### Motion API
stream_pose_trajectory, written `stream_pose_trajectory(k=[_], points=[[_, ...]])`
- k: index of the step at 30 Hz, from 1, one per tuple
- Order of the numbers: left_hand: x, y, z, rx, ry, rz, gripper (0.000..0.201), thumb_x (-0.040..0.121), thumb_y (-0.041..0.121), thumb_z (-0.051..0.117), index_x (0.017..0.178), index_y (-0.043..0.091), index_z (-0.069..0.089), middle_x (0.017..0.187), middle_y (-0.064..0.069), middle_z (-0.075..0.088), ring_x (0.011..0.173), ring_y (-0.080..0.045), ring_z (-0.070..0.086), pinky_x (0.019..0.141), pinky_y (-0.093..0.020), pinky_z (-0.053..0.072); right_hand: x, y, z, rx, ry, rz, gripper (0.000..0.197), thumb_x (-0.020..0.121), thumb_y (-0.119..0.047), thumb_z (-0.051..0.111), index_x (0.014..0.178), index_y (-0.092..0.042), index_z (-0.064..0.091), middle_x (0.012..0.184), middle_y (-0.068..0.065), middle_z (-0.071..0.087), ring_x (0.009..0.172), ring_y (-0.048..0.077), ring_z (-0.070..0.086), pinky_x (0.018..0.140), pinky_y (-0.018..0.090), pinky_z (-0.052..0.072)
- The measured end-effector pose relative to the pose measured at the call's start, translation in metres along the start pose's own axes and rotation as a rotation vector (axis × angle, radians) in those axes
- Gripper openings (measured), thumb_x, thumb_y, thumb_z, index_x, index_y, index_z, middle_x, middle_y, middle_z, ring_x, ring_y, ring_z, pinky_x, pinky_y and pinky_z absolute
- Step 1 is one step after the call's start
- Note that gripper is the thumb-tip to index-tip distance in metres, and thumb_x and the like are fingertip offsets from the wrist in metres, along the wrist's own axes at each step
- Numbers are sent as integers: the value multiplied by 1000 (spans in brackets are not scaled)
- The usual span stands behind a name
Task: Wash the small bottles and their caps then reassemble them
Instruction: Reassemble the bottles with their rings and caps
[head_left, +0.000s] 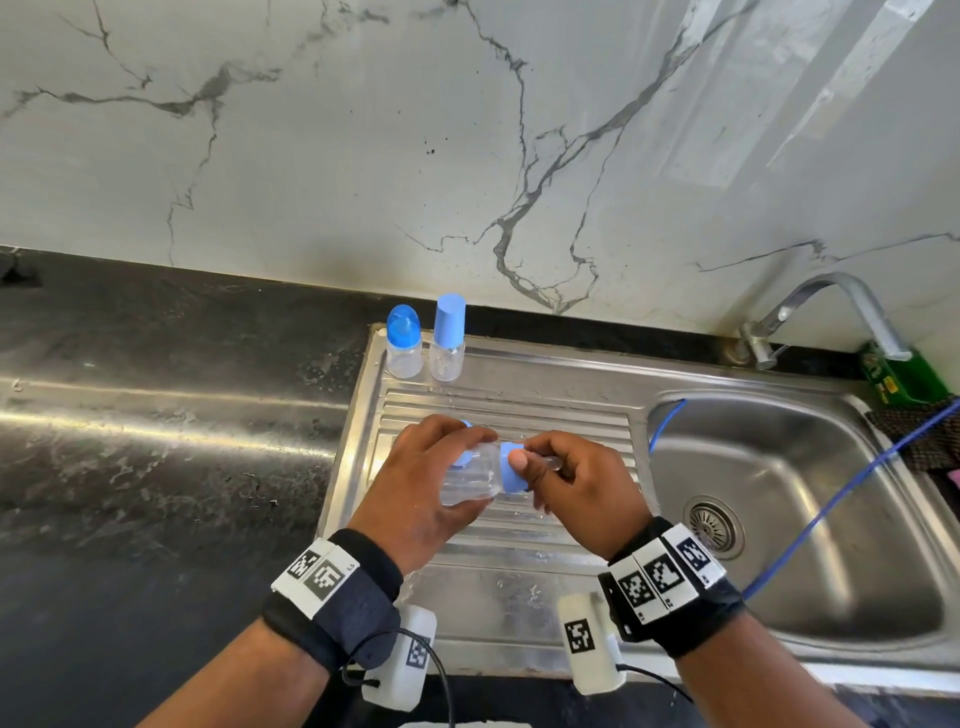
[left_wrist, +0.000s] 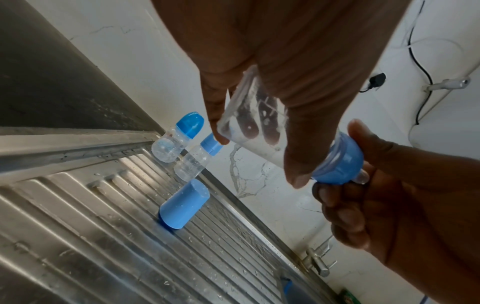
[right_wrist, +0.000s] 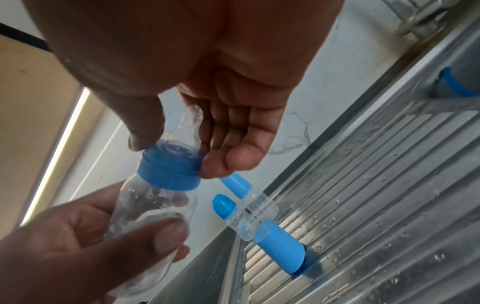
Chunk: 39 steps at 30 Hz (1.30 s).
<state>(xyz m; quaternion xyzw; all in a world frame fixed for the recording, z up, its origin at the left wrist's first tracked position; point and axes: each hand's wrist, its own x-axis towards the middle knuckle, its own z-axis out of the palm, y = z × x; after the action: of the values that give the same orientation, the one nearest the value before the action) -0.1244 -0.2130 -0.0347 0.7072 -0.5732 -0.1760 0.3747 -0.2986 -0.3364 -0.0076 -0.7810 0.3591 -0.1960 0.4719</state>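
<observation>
My left hand (head_left: 421, 488) grips a clear small bottle (head_left: 470, 475) lying sideways above the draining board. My right hand (head_left: 566, 478) pinches the bottle's blue collar (head_left: 511, 470) with its clear teat, thumb on top and fingers beneath. The same bottle (right_wrist: 155, 205) and blue collar (right_wrist: 170, 168) show close in the right wrist view, and the collar (left_wrist: 337, 162) in the left wrist view. A loose blue cover cap (left_wrist: 184, 203) stands on the ribbed board under my hands. Two capped small bottles (head_left: 404, 340) (head_left: 448, 338) stand at the board's back left corner.
The steel draining board (head_left: 498, 582) is wet. The sink bowl (head_left: 810, 519) lies to the right, with a tap (head_left: 831, 306) behind it and a blue cable (head_left: 852, 499) across it. A green packet (head_left: 901, 376) sits at the back right. Dark countertop (head_left: 156, 415) extends left.
</observation>
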Motion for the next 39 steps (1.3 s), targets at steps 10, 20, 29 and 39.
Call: stream_pose_trajectory(k=[10,20,29,39], points=[[7,-1,-2,64,10,-10,63,76,27,87,132,33,59,118,9,52,111,-14,50,97,-30,48,6,10,7,-85,0,-227,41,84,-38,79,121,-24,69,109,-15,70,100,3,67,83,16,54],[7,-19,-2,131,19,3,65,77,30,85,135,36,56,121,11,51,113,-10,48,98,-21,39,25,8,19,80,-108,33,47,81,-57,66,110,-21,74,69,-14,72,62,7,70,68,25,55],[-9,-66,-21,17,211,-269,62,74,31,89,129,37,60,111,14,55,97,-5,56,84,-25,49,64,36,30,-160,39,31,30,99,-37,59,129,-33,60,111,-9,66,90,6,62,88,26,52],[-18,-69,-27,12,202,-329,65,72,30,90,129,37,60,112,11,56,97,-4,56,83,-24,50,98,72,75,-407,-298,-133,51,84,-10,69,131,-28,64,126,3,59,116,22,55,103,31,41]])
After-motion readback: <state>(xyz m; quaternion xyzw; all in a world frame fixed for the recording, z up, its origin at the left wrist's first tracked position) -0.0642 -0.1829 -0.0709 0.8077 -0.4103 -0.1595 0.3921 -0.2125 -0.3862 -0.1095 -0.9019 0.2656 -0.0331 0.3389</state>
